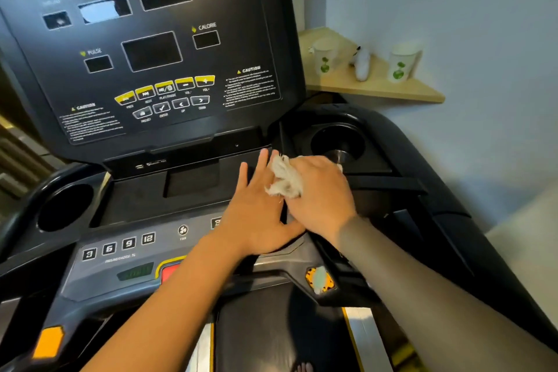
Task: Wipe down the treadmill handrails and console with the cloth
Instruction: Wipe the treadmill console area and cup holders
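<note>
- Two hands are over the flat tray at the bottom of the big black treadmill console (145, 48).
- Much of the white crumpled cloth (285, 180) is hidden under the right hand (321, 196). Only its fluffy left part sticks out.
- The left hand (259, 214) covers most of a square number button, so the number cannot be read.
- The left arm hides part of the red button with a yellow edge (169, 272).
- The top of the console is cut off by the picture's edge. The small white caution words on it are too blurry to read.
- On the light wooden corner shelf (392, 92) stand a white paper cup with a green dot (324, 56) and a second cup like it (403, 62). A small white thing (360, 63) between them is too blurry to name.
- The right hand has its fingers curled round the cloth and grips it, just beside the round black cup holder (338, 137).
- The left hand lies flat with straight, spread fingers and holds nothing.
- The cloth sits between the two hands and touches the left hand's fingers.
- The thick black handrail (447, 166) curves down the right side, near the right hand but apart from the cloth.
</note>
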